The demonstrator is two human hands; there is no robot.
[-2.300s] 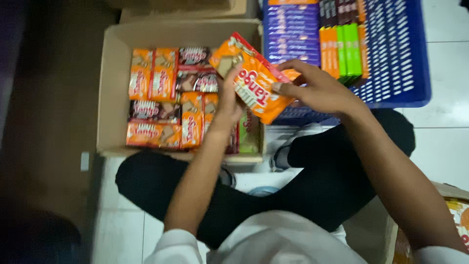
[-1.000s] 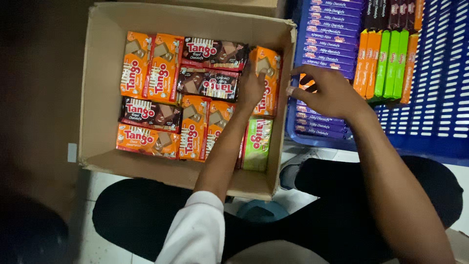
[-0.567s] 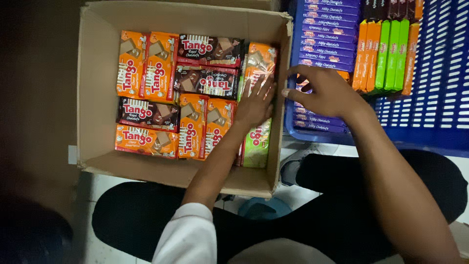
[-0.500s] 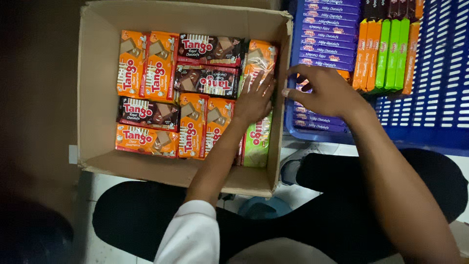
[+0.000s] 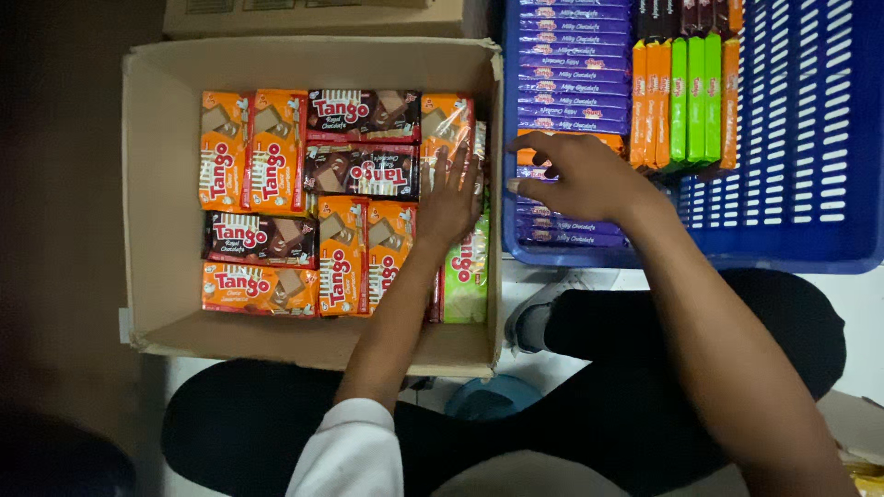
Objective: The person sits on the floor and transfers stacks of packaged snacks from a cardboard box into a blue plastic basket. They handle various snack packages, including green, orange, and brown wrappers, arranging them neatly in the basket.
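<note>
I am looking down at an open brown cardboard box (image 5: 147,184) beside a blue slotted plastic crate (image 5: 810,138). My left hand (image 5: 449,198) is pressing flat, fingers extended, on an orange wafer packet (image 5: 442,120) in the box's right column. My right hand (image 5: 580,179) is hovering, fingers spread, over purple chocolate bars (image 5: 571,55).

at the top of the frame you see the edge of a second cardboard box (image 5: 318,14), closed. along the left side you have a dark brown surface (image 5: 55,230), in shadow, detail too dim to tell. a white tiled floor (image 5: 861,304) shows at right, below the crate. at lower centre you can note a round blue object (image 5: 488,400), partly hidden by dark trousers (image 5: 645,368). beside it, a grey shoe (image 5: 534,317). at the lower right corner, the corner of another carton (image 5: 856,423) with a yellow pack (image 5: 866,471) just inside.
</note>
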